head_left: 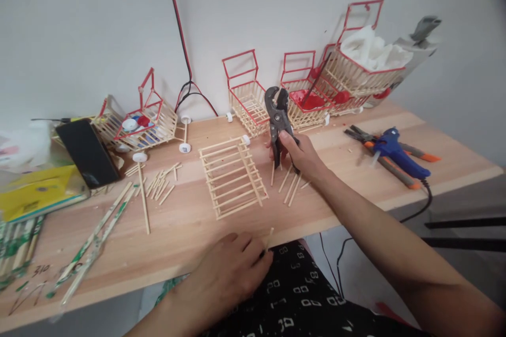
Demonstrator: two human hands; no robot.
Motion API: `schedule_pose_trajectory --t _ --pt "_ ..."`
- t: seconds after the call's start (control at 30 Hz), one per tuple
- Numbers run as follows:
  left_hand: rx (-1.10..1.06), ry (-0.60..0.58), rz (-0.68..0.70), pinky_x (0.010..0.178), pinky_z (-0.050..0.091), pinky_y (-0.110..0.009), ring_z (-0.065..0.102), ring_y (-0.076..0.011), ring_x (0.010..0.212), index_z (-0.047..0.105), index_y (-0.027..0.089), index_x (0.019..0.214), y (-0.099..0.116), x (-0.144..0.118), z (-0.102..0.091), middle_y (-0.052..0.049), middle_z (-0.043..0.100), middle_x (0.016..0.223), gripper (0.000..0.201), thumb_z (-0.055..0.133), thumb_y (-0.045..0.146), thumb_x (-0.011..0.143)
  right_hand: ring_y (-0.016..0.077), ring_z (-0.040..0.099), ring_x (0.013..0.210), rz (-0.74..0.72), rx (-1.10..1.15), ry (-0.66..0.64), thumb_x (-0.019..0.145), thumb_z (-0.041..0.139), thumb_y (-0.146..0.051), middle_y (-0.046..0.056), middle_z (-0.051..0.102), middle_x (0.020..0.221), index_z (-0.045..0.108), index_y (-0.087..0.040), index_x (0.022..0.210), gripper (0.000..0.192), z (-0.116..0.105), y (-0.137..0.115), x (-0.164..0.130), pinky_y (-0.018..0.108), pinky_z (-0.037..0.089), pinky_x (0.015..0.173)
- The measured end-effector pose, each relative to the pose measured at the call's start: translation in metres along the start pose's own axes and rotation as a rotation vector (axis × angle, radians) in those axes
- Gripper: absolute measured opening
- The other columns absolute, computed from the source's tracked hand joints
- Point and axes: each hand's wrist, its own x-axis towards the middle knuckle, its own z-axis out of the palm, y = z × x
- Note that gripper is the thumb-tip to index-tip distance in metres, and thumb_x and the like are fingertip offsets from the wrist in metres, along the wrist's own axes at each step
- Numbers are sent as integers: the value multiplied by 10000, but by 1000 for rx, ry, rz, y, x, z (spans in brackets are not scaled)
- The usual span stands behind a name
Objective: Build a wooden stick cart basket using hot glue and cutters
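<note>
My right hand (299, 154) grips the handles of a black cutter (278, 116), held upright over the wooden table (190, 221) with its jaws pointing up. Several short cut sticks (290, 185) lie just below that hand. My left hand (231, 268) rests at the table's near edge and pinches one short wooden stick (269, 238) between its fingertips. A ladder-like stick frame (232, 175) lies flat between the two hands.
Small stick baskets with red frames (245, 96) stand along the wall. A blue glue gun (399, 154) and orange-handled pliers (415, 154) lie at the right. Loose sticks (158, 184), wrapped chopsticks (95, 242), a black phone (87, 151) and a yellow packet (39, 189) are at the left.
</note>
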Motion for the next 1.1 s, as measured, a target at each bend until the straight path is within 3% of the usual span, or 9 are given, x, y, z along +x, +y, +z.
schedule_pose_trajectory --t 0.17,0.33,0.43,0.5,0.57,0.7,0.77,0.9,1.1 --pt "-11 101 45 635 481 -328 574 -191 766 589 151 951 -9 -1 13 -35 625 842 57 605 125 903 192 665 632 -15 8 -15 893 439 -732 57 700 692 695 -179 863 610 -1 3 1 279 504 545" --pt "-1 321 68 584 462 -326 539 -168 674 630 125 962 -4 -7 15 -20 637 779 96 565 87 902 179 654 592 2 -6 0 891 419 -745 55 712 688 714 -169 897 647 -2 8 3 276 500 540" --pt "66 469 40 805 522 -363 615 -197 856 657 119 1025 -2 -16 -4 -61 704 936 164 540 85 917 174 640 583 -21 -5 70 903 414 -732 52 703 677 716 -169 893 639 -4 8 4 274 490 541" --pt "112 511 28 1000 473 -418 615 -237 1048 662 127 1062 -4 -24 -18 -76 717 1023 203 510 92 931 176 636 591 -52 -33 158 912 403 -724 53 691 670 712 -170 874 635 -8 4 4 275 475 541" --pt "111 545 1 1027 463 -417 617 -237 1055 649 126 1096 -10 -31 -28 -82 718 1001 241 468 81 944 186 639 614 -89 -129 237 925 388 -712 57 681 669 708 -170 863 633 -15 -4 4 283 467 568" --pt "77 706 -207 803 530 -324 622 -196 863 607 132 1124 -26 -34 -32 -102 690 938 265 465 35 923 211 613 628 -120 -586 317 924 368 -716 52 639 639 684 -187 831 623 -31 -23 -2 301 407 591" --pt "73 734 -286 734 514 -307 598 -187 797 603 143 1087 -31 -28 -29 -85 678 892 226 540 38 896 219 587 623 -106 -808 293 915 372 -723 54 628 646 662 -196 821 608 -36 -28 -5 300 357 571" --pt "60 725 -195 707 487 -307 567 -184 771 605 135 1121 -33 -8 -24 -80 684 887 271 585 21 876 280 616 765 -70 -1058 174 897 445 -697 117 689 812 661 -182 904 560 -40 -23 -12 341 393 657" --pt "20 705 -137 760 502 -324 587 -192 834 619 130 1133 -36 10 -24 -99 704 962 267 505 22 917 369 591 1008 -58 -1197 250 866 504 -689 196 672 1072 629 -163 1227 650 -44 -3 -25 457 421 851"
